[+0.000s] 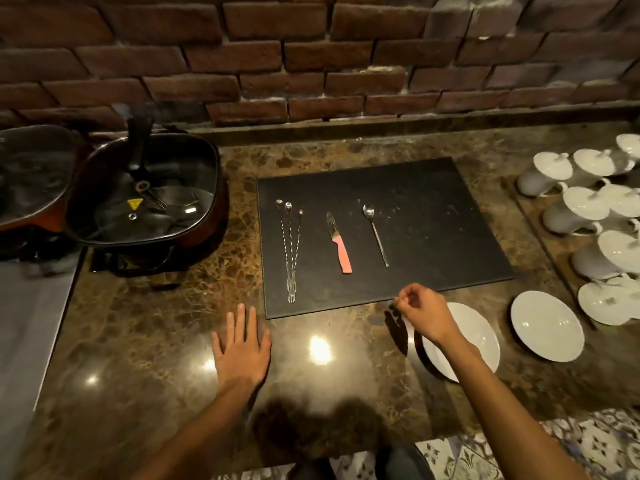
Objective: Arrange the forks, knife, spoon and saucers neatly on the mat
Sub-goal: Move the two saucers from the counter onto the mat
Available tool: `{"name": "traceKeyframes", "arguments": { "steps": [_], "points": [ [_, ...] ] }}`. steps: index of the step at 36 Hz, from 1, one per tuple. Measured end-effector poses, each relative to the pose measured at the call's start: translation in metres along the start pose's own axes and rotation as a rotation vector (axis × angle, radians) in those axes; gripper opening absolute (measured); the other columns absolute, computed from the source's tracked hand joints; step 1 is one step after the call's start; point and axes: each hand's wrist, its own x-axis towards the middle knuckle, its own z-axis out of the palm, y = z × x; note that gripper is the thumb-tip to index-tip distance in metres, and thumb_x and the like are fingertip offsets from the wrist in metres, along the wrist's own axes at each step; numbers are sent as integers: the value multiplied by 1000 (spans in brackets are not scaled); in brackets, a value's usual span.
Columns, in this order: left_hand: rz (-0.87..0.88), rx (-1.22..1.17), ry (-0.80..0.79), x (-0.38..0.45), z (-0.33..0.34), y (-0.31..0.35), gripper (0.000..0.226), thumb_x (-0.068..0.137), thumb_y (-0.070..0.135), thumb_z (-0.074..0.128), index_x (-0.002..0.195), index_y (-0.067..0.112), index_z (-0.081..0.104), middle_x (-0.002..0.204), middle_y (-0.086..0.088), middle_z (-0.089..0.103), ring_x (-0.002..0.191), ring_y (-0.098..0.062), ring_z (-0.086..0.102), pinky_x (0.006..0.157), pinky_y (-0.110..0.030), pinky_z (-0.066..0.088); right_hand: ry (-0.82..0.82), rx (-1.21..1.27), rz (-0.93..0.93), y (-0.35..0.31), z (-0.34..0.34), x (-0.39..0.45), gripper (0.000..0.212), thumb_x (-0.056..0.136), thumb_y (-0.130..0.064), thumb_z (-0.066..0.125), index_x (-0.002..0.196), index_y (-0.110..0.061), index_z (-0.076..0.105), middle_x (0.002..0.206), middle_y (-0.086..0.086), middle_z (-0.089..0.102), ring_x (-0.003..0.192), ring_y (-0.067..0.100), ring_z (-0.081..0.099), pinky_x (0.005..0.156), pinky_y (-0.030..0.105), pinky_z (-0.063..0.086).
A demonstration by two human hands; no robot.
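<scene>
So the black mat [433, 237] sits flat on the marble counter [138, 341], and three long twisted forks [291, 251] lie bunched on its left side, prongs pointing toward me. Just right of them is the knife [338, 243] with the pink handle, then the spoon [375, 234], each apart from the next. The whole right half of the mat is bare. Both white saucers are off the mat: one saucer [481, 337] sits just past the mat's near right corner, partly under my right wrist, and the other saucer [547, 330] is further right, beside the stacked white cups [575, 209]. My left hand [242, 348] lies flat on the counter, fingers spread, holding nothing. My right hand [424, 313] hovers at the mat's near edge, fingers curled in a loose pinch; can't tell if anything's in it.
</scene>
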Motion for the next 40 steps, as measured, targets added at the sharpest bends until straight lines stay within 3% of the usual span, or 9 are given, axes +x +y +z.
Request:
{"name": "traceKeyframes", "arguments": {
  "steps": [4,10,17,22,24,26,28,33,40],
  "points": [
    [-64,-8,-52,-22,10,21,72,103,61,16,159,29,-17,162,8,-32,156,-17,-22,125,-52,-11,-12,-3,0,21,-17,-9,3,91,-21,64,89,-19,64,81,0,70,74,12,65,58,18,41],
    [-85,5,-74,-53,27,79,76,102,64,17,160,27,-15,162,6,-31,157,-24,-20,126,-55,-6,-36,-25,12,69,-51,-4,10,87,-19,68,89,-10,67,83,9,73,80,26,68,76,35,51],
    [132,72,-88,-87,64,184,64,103,63,12,156,40,-15,163,11,-27,153,-21,-26,124,-52,-13,-105,-112,12,127,-96,19,12,86,-34,72,91,-28,63,90,-4,66,74,10,60,74,21,46],
    [208,138,-113,-86,86,244,72,81,69,-29,149,45,-26,163,12,-28,148,-23,-35,115,-48,-31,-192,-198,-43,151,-110,43,11,89,-26,69,99,-23,65,96,-2,66,84,12,60,80,22,46],
    [181,145,-102,-87,85,258,68,88,66,-22,153,44,-15,168,8,-15,154,-28,-22,115,-50,-26,-240,-265,-63,156,-111,51,15,93,-27,63,107,-19,65,102,1,67,87,14,59,83,23,48],
    [179,122,-63,-90,81,268,63,101,58,-4,156,38,19,168,-1,24,155,-35,17,120,-50,-8,-291,-327,-105,159,-110,56,17,97,-30,57,107,-20,65,108,1,68,88,13,59,84,24,48],
    [198,118,4,-93,82,272,59,106,53,8,151,31,38,158,-6,45,146,-38,39,119,-51,3,-348,-357,-145,159,-107,60,20,99,-33,51,109,-22,65,112,-1,67,89,12,58,83,23,47],
    [178,147,25,-90,92,268,54,105,53,20,155,34,32,163,-3,37,150,-35,33,119,-52,6,-474,-410,-169,160,-96,70,24,101,-33,45,120,-27,57,119,-1,64,96,15,57,87,31,48],
    [209,160,10,-82,105,257,58,104,59,23,158,39,29,169,1,24,157,-33,19,122,-58,13,-591,-457,-243,169,-96,91,16,98,-31,53,114,-35,56,118,-4,63,91,10,56,81,25,47]
  ]
}}
